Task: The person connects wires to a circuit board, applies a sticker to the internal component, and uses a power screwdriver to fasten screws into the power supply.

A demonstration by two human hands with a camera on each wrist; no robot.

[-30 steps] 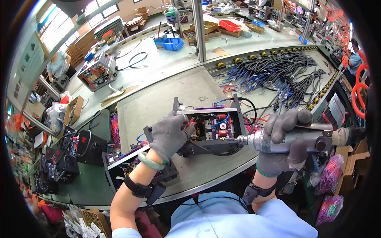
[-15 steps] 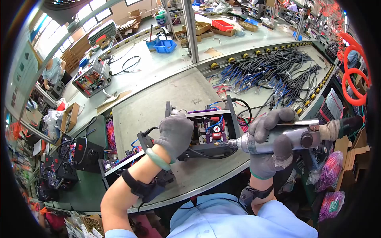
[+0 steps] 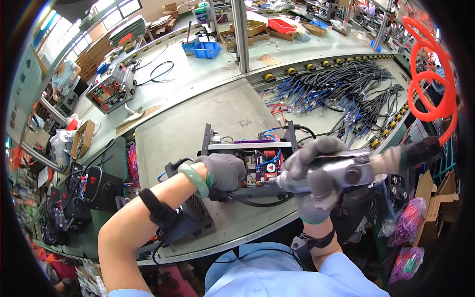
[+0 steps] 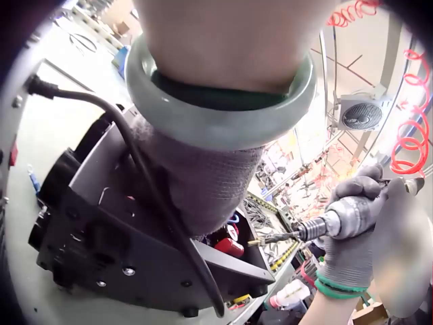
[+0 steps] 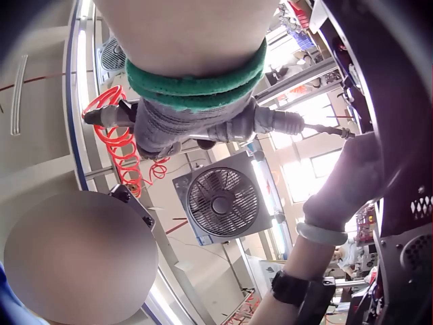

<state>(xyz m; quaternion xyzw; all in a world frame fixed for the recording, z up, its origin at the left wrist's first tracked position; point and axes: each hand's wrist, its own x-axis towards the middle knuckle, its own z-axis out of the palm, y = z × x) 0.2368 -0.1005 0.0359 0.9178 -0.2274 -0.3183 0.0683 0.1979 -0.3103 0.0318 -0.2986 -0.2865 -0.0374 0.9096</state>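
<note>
My gloved left hand (image 3: 225,172) reaches into an open black metal chassis (image 4: 128,261) that stands on the bench, its fingertips hidden inside. Beside them, red parts and a purple circuit board (image 3: 258,166) show within the chassis. My gloved right hand (image 3: 316,173) grips a silver power screwdriver (image 3: 346,174) lying nearly level, fingers and thumb wrapped round its body. Its long bit (image 4: 279,237) points left at the chassis opening, close to the left hand, with a brass-coloured end. A black cable (image 4: 145,169) runs along the front of the chassis.
A second black housing (image 3: 198,218) stands by the left forearm. Bundled black and blue cables (image 3: 341,89) lie at the back right. More black units (image 3: 99,183) stand at left. A coiled red air hose (image 3: 430,79) hangs at right; a blue bin (image 3: 206,49) sits behind.
My left hand has moved rightward and deeper into the chassis, its fingers passing out of sight. The right hand has brought the screwdriver left, its tip closer to the left hand.
</note>
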